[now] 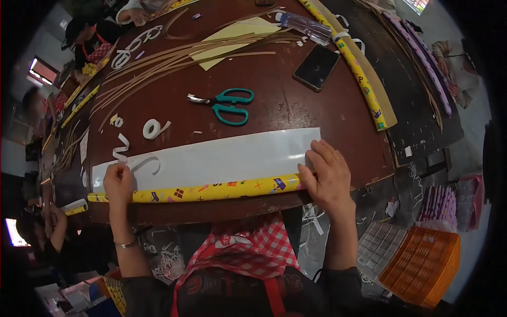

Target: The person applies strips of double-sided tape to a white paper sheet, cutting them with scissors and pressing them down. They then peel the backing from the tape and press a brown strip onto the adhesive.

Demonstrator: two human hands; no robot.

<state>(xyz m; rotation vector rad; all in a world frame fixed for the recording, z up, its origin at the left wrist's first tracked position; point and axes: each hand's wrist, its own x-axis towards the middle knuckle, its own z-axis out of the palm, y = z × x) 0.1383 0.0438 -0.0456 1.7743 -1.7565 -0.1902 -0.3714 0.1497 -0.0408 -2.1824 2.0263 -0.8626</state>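
A sheet of wrapping paper (222, 156) lies white side up along the table's near edge. Its front portion is wound into a long yellow patterned roll (211, 191). At the roll's left end, my left hand (118, 184) is closed in a pinch on a curled white strip (121, 149), which casts a shadow on the sheet. My right hand (328, 174) rests at the right end, fingers stretched over the sheet's edge and thumb by the roll. Beyond the sheet lie green-handled scissors (224, 104) and a small roll of white tape (151, 129).
Brown strips (174, 66), yellow paper (232, 39), a phone (317, 67) and a water bottle (305, 27) lie farther back. Another yellow roll (364, 79) runs along the table's right side. An orange crate (422, 259) stands at lower right. Other people work at the left and far side.
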